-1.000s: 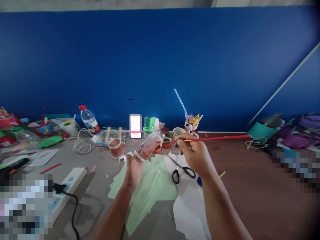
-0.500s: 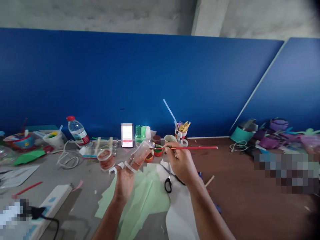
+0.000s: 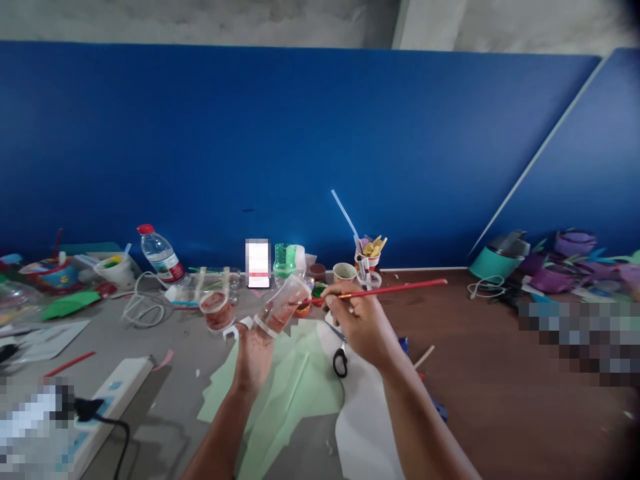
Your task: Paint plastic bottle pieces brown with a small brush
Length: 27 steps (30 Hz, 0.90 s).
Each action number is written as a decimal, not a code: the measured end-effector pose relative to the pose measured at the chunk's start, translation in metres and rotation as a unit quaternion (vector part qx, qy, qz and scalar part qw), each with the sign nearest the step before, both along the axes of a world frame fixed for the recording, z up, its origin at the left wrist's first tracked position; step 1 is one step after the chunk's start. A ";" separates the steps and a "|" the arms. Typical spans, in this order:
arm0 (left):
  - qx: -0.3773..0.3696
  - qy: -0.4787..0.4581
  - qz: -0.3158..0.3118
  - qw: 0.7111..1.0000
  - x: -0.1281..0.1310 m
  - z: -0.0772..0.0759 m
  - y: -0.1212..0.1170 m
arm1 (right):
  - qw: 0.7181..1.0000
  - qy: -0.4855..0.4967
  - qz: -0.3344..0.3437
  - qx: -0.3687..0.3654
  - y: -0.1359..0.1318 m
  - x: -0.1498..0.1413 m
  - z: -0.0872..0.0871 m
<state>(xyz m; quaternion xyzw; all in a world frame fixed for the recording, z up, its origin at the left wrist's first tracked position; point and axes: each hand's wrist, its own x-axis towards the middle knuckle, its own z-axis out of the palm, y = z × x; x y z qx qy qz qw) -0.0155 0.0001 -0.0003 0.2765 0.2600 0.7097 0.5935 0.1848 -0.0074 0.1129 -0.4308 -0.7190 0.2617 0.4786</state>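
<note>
My left hand [image 3: 256,350] is raised above the table with its fingers closed on clear plastic cups: one [image 3: 283,309] tilts to the right with red-brown paint on it, and another [image 3: 216,310] with the same paint sits to its left. My right hand [image 3: 359,323] pinches a long red paintbrush [image 3: 395,288]. The brush tip points left into the mouth of the tilted cup. Both hands hover over light green paper [image 3: 280,387] and white paper [image 3: 365,413].
Black-handled scissors [image 3: 340,360] lie under my right hand. Small paint pots [image 3: 316,272], a phone [image 3: 257,263], a water bottle [image 3: 157,252], a cup of tools [image 3: 367,257], white cables [image 3: 140,307] and a power strip [image 3: 110,400] crowd the table before a blue wall.
The view swung a little and the brush now tilts up to the right, its tip further into the tilted cup. My left hand keeps the cups in much the same pose.
</note>
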 end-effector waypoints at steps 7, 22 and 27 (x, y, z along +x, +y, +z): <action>0.010 0.028 -0.003 1.000 0.003 0.004 -0.001 | 0.998 -0.002 -0.051 0.027 0.003 0.003 0.000; 0.009 0.102 -0.001 0.995 0.003 0.000 -0.001 | 0.997 0.013 0.056 -0.047 -0.001 -0.013 -0.007; 0.017 0.131 0.005 0.991 0.004 0.000 -0.001 | 1.000 -0.020 0.007 0.002 -0.001 -0.015 -0.006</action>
